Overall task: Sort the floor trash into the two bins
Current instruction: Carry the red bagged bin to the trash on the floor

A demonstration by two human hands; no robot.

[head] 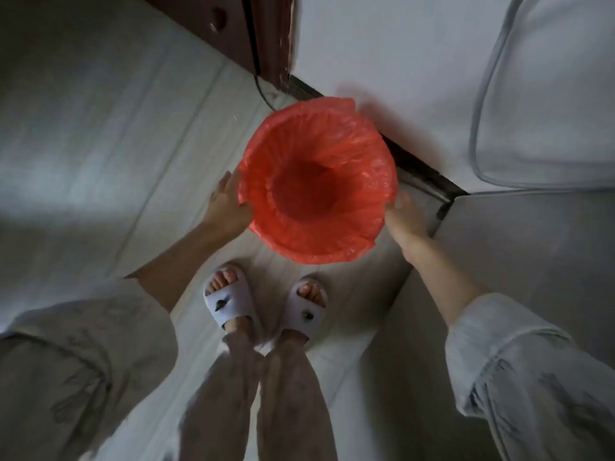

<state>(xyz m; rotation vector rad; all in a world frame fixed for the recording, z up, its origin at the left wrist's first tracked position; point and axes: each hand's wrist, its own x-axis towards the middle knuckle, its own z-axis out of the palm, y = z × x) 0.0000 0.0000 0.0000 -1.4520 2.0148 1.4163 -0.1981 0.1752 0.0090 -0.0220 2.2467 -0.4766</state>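
I see the round bin lined with crinkled red plastic bag [317,181] standing upright, its mouth facing straight up at me and its long axis vertical, on the pale floor [332,281] ahead of my white slippers [229,302]. My left hand [228,204] lies against its left rim with straight fingers; my right hand [404,216] sits by the right rim, too blurred to tell its grip. A white wall [382,44] and dark baseboard crowd the far side.
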